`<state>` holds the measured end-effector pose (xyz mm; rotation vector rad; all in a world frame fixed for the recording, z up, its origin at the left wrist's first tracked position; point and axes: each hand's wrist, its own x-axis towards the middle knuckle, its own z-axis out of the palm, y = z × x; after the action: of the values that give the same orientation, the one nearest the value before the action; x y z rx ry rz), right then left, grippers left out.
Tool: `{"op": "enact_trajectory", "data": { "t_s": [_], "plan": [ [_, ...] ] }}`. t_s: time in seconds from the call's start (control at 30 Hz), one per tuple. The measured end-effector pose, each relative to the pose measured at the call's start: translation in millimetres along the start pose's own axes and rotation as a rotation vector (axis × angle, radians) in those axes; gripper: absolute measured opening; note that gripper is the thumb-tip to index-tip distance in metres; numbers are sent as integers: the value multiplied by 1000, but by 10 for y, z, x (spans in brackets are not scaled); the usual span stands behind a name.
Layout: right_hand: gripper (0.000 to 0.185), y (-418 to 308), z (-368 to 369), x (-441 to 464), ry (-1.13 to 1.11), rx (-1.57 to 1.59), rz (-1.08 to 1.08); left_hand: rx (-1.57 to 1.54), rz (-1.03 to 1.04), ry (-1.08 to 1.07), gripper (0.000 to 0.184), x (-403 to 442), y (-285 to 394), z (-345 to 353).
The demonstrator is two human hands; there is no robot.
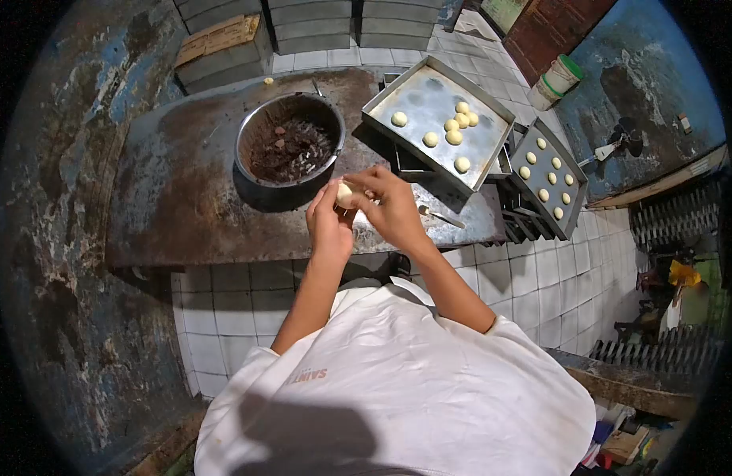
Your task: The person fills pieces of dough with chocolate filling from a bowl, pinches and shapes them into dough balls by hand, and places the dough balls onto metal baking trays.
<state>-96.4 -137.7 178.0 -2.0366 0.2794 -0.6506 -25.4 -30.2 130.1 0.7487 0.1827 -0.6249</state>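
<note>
A pale dough piece (344,194) sits between my two hands, just in front of a steel bowl. My left hand (328,218) is wrapped round its left side, and the fingers of my right hand (388,208) press on it from the right. The steel bowl (290,143) holds a dark brown, crumbly filling. To the right of the bowl, a square metal tray (409,95) carries several round dough balls, some of them touching. A small spoon-like tool (443,216) lies on the table right of my right hand.
The worn table (175,182) stands against tiled floor. A second tray (568,194) with several dough balls rests on a stack at the right. Behind it are a lidded bucket (558,79) and a wall. A wooden-topped box (223,47) stands at the back left.
</note>
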Motion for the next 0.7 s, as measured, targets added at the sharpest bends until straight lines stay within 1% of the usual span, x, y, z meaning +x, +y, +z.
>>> {"op": "enact_trajectory", "data": {
  "t_s": [0.03, 0.07, 0.1, 0.17, 0.2, 0.23, 0.27, 0.3, 0.33, 0.37, 0.43, 0.47, 0.5, 0.53, 0.57, 0.6, 0.63, 0.67, 0.7],
  "plan": [
    [30, -40, 22, -41, -21, -107, -98, -1, 0, 1, 26, 19, 0, -26],
    [31, -40, 41, -77, -78, -82, -42, -17, 4, -11, 25, 34, -9, -55],
    [31, 34, 59, -110, -78, -80, -32, -30, 1, -20, 25, 23, -23, -80],
    [34, 243, 78, -122, -53, -212, -159, -60, -15, -31, 23, -15, 5, -16],
    [29, 193, 42, -103, -1, -269, -160, -26, 28, -87, 22, -53, 13, 35],
    [29, 153, 1, -72, -1, -267, -155, 9, 72, -142, 22, -76, -6, 68],
    [26, 122, -43, -30, 39, -103, -73, 17, 113, -171, 21, -89, -46, 84],
    [22, 131, -79, 10, 79, 62, 11, 20, 109, -168, 21, -88, -88, 105],
    [18, 232, -77, 53, 119, 178, 59, 66, 155, -203, 21, -76, -127, 136],
    [18, 265, -120, 81, 120, 180, 59, 112, 203, -240, 20, -48, -164, 185],
    [19, 322, -235, 152, -10, 369, 327, 125, 210, -205, 19, 49, -285, 304],
    [18, 340, -238, 177, 42, 328, 297, 137, 293, -195, 19, 130, -375, 329],
    [18, 365, -252, 197, 40, 331, 298, 148, 375, -184, 19, 194, -446, 394],
    [17, 398, -274, 218, 49, 212, 246, 138, 394, -117, 18, 275, -530, 475],
    [16, 440, -303, 247, 59, 96, 194, 142, 394, -112, 18, 342, -579, 518],
    [16, 493, -343, 281, 69, -18, 144, 182, 336, -45, 17, 398, -608, 577],
    [16, 552, -392, 312, 66, -11, 151, 221, 277, 25, 18, 450, -643, 632],
    [18, 620, -449, 346, 33, 47, 121, 288, 266, 84, 18, 509, -688, 689],
    [20, 694, -508, 374, 0, 107, 95, 299, 260, 97, 18, 571, -730, 719]
  ]
}}
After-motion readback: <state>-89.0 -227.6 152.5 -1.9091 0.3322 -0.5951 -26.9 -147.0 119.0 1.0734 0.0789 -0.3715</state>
